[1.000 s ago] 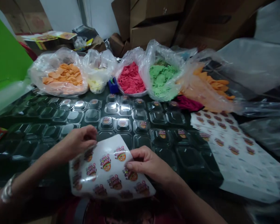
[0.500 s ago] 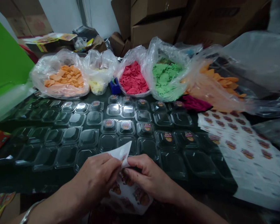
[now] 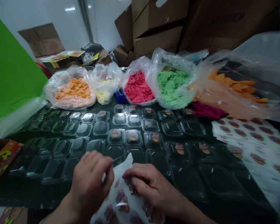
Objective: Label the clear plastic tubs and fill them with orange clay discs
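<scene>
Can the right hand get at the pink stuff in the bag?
Probably not from here: the right hand grips the sticker sheet, and rows of clear containers lie between it and the pink stuff, though the bag looks open.

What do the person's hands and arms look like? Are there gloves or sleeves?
The left hand and right hand are bare, with no gloves. No sleeve shows on the visible parts of the forearms. The left hand is blurry, so tiny details are unclear.
</scene>
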A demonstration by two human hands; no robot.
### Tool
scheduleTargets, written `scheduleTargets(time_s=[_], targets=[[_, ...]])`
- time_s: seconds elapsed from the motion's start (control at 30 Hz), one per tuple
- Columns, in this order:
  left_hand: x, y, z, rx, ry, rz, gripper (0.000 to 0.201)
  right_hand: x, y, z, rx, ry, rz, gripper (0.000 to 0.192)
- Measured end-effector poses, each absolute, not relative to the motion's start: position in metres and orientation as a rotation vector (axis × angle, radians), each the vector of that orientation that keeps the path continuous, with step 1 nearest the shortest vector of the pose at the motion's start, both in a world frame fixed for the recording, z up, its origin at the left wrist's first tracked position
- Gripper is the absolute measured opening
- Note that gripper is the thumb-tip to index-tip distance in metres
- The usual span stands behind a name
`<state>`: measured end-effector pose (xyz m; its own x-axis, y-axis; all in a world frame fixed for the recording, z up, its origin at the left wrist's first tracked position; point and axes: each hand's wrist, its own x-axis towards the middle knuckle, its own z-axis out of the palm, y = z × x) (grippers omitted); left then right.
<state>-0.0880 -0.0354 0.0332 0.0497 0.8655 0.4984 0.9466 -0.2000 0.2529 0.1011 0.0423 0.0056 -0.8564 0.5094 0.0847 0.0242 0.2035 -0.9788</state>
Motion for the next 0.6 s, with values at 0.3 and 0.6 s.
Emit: scheduleTargets(time_s=[0.3, 0.6], targets=[[-0.071, -0.043, 0.037, -2.545, -1.738, -0.971, 0.014, 0.099, 0.044, 0.007, -0.531, -1.936, 1.935, 0.026], [-0.087, -0.023, 0.042, -2.313, -3.041, -1.920, 0.009, 0.081, 0.053, 0.001, -0.442, -2.047, 1.822, 0.027]])
